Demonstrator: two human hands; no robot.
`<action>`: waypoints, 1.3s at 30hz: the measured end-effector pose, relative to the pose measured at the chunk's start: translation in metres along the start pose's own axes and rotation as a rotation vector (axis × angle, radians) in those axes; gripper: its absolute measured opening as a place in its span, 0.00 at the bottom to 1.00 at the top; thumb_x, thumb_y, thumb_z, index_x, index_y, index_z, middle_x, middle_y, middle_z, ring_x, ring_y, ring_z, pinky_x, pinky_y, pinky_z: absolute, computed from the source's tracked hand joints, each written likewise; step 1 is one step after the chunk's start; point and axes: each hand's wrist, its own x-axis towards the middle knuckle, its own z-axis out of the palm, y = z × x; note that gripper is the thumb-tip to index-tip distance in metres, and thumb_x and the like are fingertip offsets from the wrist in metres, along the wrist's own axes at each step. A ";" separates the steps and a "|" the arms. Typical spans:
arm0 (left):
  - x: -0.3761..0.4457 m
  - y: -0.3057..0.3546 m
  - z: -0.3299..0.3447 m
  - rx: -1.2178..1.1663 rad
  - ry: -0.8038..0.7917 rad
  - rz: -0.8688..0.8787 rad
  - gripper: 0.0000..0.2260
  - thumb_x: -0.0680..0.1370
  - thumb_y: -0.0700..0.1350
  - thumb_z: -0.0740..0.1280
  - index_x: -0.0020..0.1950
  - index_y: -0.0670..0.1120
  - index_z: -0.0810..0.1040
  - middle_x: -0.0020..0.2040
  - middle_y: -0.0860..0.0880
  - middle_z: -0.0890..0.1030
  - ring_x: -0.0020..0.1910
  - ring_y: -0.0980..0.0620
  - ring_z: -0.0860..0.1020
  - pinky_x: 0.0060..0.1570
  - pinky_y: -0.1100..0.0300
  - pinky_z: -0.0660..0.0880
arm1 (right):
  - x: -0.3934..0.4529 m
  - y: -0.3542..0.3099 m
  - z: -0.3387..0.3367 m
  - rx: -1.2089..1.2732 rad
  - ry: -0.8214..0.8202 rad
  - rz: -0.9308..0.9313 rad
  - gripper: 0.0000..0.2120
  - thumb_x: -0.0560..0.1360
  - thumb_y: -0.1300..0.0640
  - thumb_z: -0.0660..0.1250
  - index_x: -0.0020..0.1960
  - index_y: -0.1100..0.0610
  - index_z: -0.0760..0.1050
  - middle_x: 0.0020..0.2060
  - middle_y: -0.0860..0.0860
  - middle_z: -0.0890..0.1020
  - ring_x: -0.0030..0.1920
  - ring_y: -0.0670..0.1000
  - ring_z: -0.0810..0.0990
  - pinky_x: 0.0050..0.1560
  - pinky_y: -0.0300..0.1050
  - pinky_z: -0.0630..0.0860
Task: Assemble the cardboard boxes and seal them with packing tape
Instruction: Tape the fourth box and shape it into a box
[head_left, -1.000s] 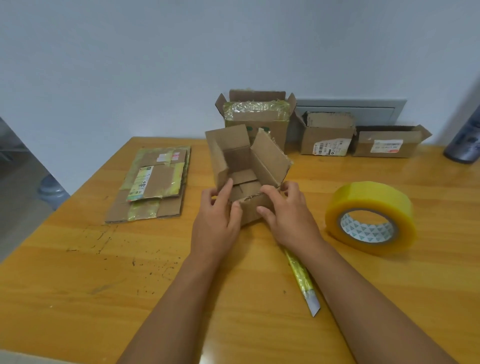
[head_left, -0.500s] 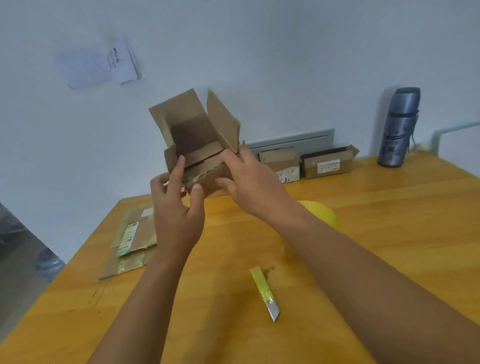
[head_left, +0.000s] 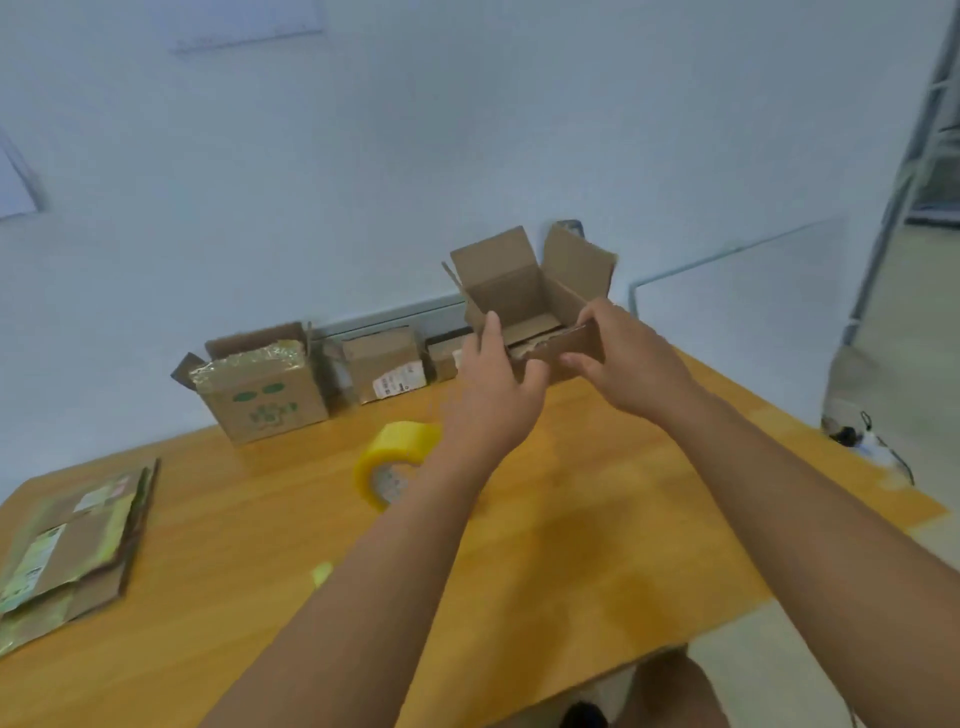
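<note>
Head view: one open-flapped box (head_left: 524, 301), grasped above the desk (head_left: 597, 545) by left hand (head_left: 498, 379) and right hand (head_left: 631, 358); three boxes (head_left: 265, 389) by the wall, one tape roll (head_left: 395, 462). Since earlier, the held box sits further right.

Matt brown cardboard box (head_left: 524, 291); glossy tape roll (head_left: 393, 462) (yellowish plastic); smooth wooden table (head_left: 597, 545).

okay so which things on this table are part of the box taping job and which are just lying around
In use: small open box, held by left hand and right hand; tape roll; flattened cardboard; open boxes by the wall.

Lying about: bag on the floor.
</note>
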 end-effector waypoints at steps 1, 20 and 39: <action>-0.001 0.004 0.017 -0.001 -0.050 -0.011 0.32 0.81 0.53 0.59 0.82 0.48 0.49 0.80 0.46 0.55 0.77 0.46 0.58 0.71 0.50 0.63 | -0.006 0.016 0.002 0.002 -0.025 0.042 0.16 0.78 0.46 0.68 0.58 0.50 0.66 0.55 0.50 0.76 0.49 0.51 0.74 0.44 0.48 0.70; 0.056 -0.048 0.166 0.120 -0.096 -0.113 0.23 0.82 0.50 0.62 0.77 0.49 0.62 0.72 0.49 0.68 0.64 0.48 0.74 0.58 0.55 0.76 | 0.031 0.135 0.101 -0.194 -0.142 0.111 0.19 0.81 0.49 0.62 0.70 0.52 0.64 0.63 0.55 0.73 0.54 0.58 0.77 0.44 0.51 0.77; 0.020 -0.035 0.053 0.286 0.067 0.202 0.20 0.79 0.51 0.63 0.70 0.46 0.71 0.69 0.44 0.71 0.67 0.45 0.70 0.65 0.51 0.69 | 0.025 0.052 0.064 -0.141 0.032 0.118 0.27 0.79 0.51 0.63 0.75 0.57 0.62 0.68 0.59 0.71 0.65 0.61 0.70 0.61 0.58 0.72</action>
